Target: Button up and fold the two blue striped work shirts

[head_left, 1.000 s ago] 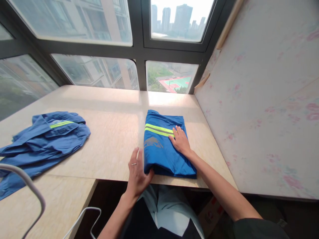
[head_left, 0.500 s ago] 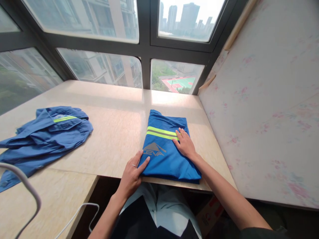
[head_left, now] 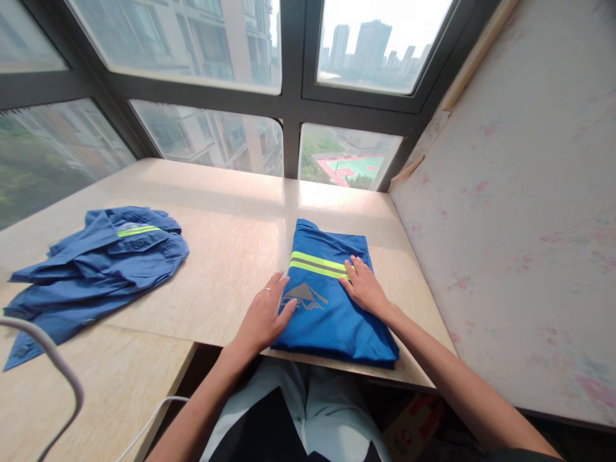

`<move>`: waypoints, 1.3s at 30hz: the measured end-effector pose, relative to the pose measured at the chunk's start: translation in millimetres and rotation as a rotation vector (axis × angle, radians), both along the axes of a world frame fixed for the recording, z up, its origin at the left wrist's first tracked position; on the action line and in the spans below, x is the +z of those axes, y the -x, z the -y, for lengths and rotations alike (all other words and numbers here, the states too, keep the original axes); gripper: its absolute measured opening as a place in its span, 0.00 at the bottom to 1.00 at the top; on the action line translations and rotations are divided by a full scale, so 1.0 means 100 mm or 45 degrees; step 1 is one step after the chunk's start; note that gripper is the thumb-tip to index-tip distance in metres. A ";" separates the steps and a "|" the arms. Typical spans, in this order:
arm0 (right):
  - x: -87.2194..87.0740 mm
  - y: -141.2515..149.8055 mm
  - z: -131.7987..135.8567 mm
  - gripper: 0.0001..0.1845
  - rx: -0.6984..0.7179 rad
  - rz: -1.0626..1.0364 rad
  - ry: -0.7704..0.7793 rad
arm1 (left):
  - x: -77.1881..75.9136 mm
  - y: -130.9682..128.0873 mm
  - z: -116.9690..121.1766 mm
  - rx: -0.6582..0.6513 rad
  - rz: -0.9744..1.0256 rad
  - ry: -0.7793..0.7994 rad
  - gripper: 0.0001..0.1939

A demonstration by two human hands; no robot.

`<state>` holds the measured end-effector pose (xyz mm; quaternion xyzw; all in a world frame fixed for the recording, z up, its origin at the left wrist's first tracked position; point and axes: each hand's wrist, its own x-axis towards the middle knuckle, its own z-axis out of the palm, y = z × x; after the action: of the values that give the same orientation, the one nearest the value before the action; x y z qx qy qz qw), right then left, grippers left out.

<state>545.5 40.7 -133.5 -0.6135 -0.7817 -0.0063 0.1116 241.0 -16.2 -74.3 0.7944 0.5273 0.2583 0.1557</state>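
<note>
A folded blue work jacket (head_left: 332,321) lies flat near the front edge of the table, with a yellow-green reflective stripe across it and a grey printed logo below. My left hand (head_left: 266,314), a ring on one finger, is at the jacket's left edge with fingers extended and the thumb over the logo. On the jacket's right side rests my right hand (head_left: 364,287), its fingers spread at the end of the stripe. Neither hand grips the cloth. Farther left, a second blue jacket (head_left: 144,256) with a similar stripe lies crumpled.
The wooden tabletop (head_left: 226,256) runs back to the dark window frame (head_left: 291,141). A floral-papered wall (head_left: 505,256) bounds it at the right. A grey curved tube (head_left: 62,369) and a white cable (head_left: 154,417) are at the lower left. Below stands a box (head_left: 409,430).
My left hand has moved up along the jacket's left edge, from its lower corner towards the logo. My right hand stays in place on the jacket. The whole view has shifted slightly.
</note>
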 end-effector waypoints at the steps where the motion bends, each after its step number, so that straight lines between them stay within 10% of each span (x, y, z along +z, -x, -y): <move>1: 0.07 0.03 -0.03 0.33 0.002 0.017 0.006 | 0.00 -0.09 -0.07 -0.053 -0.077 -0.020 0.29; 9: 0.61 0.85 -0.76 0.33 0.339 -0.129 -0.157 | -0.12 -0.39 -0.12 -0.303 -0.436 -0.210 0.36; 21: 0.05 1.21 -1.36 0.33 0.266 -0.107 -0.011 | -0.36 -0.34 0.08 -0.257 -0.375 -0.250 0.33; 39: 0.00 1.22 -1.31 0.36 0.250 -0.131 -0.078 | -0.53 -0.33 0.37 0.066 -0.508 -0.254 0.35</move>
<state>423.1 172.2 -133.9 -0.5296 -0.8309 0.0123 0.1702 274.0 -53.6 -127.3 0.8275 0.5395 0.1510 -0.0377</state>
